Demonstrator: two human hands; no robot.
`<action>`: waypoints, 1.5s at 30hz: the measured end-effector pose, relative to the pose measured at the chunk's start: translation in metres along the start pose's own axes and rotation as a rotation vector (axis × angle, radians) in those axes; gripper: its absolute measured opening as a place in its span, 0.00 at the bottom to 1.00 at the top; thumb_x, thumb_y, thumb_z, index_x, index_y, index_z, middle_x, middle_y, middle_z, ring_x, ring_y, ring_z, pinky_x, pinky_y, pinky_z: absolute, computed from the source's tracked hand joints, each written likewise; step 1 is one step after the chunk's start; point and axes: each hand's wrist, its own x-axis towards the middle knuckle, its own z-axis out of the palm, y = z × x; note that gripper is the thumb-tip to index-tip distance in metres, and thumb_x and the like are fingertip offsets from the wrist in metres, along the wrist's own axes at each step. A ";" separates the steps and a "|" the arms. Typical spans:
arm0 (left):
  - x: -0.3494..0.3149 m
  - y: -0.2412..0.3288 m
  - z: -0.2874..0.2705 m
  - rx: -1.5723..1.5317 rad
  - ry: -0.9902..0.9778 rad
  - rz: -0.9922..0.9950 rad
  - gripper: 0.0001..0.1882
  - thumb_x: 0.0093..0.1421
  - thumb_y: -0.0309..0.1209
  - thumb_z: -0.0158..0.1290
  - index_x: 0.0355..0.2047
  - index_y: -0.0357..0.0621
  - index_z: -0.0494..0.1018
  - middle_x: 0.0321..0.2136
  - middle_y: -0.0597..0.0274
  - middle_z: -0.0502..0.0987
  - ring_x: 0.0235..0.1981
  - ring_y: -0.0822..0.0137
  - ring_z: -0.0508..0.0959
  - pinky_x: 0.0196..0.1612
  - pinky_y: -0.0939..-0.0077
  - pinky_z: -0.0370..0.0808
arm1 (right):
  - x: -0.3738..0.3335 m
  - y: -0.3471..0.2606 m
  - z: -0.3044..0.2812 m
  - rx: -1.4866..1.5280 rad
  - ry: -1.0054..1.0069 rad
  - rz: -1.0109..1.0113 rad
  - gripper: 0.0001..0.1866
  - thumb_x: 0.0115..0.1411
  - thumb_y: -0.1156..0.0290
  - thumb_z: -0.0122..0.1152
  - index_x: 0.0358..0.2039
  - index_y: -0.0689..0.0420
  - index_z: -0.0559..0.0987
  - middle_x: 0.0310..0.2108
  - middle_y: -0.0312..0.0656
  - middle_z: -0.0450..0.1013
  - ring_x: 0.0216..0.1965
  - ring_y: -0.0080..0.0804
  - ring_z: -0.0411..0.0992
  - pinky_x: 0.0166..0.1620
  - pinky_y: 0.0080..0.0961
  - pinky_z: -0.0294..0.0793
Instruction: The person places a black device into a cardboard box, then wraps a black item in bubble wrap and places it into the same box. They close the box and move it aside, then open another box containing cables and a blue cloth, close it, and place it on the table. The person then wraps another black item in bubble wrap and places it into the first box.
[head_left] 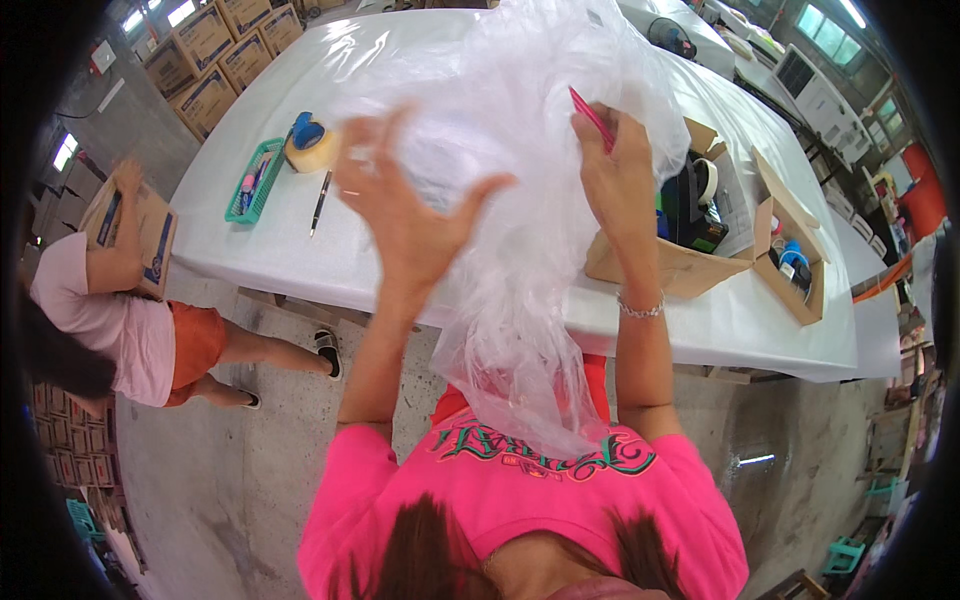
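A large heap of clear plastic film (pixel 520 330) spreads over the middle of the white-covered table (pixel 265 262) and hangs over its near edge against my shirt. Above the film's left side, my left hand (pixel 405 205) is open, fingers spread and slightly blurred, with nothing in its grasp. My right hand (pixel 622 175) is closed around a slim pink tool (pixel 592 118), its tip pointing up and to the left; the fingers hide too much of it to tell its exact kind. Film lies behind and beside that hand.
Left on the table are a green basket (pixel 262 190) of small items, a pen (pixel 321 203) and tape rolls (pixel 312 150). An open carton (pixel 650 262) and a smaller box (pixel 800 298) stand right. A person (pixel 110 300) at left carries a cardboard box (pixel 155 235).
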 end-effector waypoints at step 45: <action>0.063 -0.064 0.015 -0.866 -0.194 -0.264 0.29 0.59 0.32 0.54 0.61 0.43 0.60 0.51 0.51 0.70 0.47 0.62 0.74 0.52 0.70 0.70 | -0.075 -0.006 0.120 0.451 -1.286 -0.426 0.27 0.51 0.72 0.53 0.55 0.58 0.69 0.36 0.51 0.75 0.39 0.46 0.74 0.45 0.43 0.71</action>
